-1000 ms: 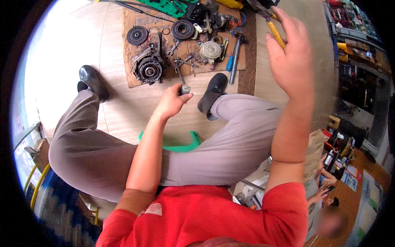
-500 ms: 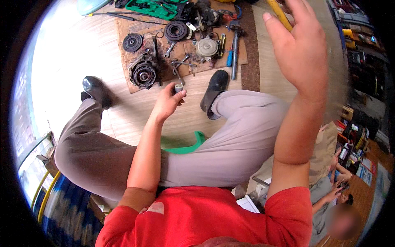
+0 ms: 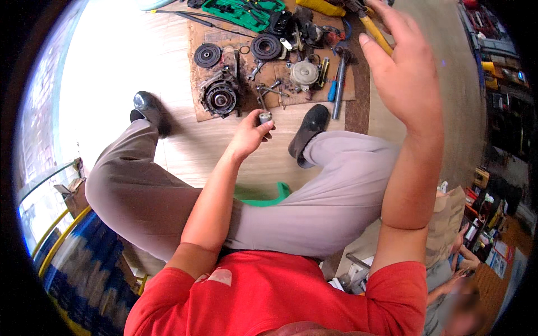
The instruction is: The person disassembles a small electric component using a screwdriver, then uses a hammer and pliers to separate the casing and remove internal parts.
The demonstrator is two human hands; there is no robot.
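My left hand [image 3: 251, 137] is closed on a small grey cylinder [image 3: 265, 118] with a pale top, at the near edge of a cardboard sheet [image 3: 178, 87]. A thin metal rod ends right behind the cylinder; I cannot tell whether they are joined. My right hand [image 3: 408, 84] is raised at the upper right, its thumb and fingers around a yellow-handled tool [image 3: 374, 35] that looks like pliers. On the cardboard in front of my left hand lie a greasy compressor-like part [image 3: 220, 99], a crossed metal wrench [image 3: 272, 88] and a spanner [image 3: 256, 69].
Two black pulleys [image 3: 207, 55] [image 3: 266, 47], a round silver part [image 3: 304, 74], a hammer [image 3: 339, 84] and a blue-handled screwdriver [image 3: 332, 91] lie on the cardboard. Behind is a green tool case [image 3: 255, 12]. A green plastic piece [image 3: 274, 197] shows between my legs. Another person [image 3: 459, 308] is at lower right.
The view has shifted, so the floor and parts appear farther right. My right hand and the yellow-handled tool have come slightly nearer to me, showing the tool's metal head. The left hand keeps its hold.
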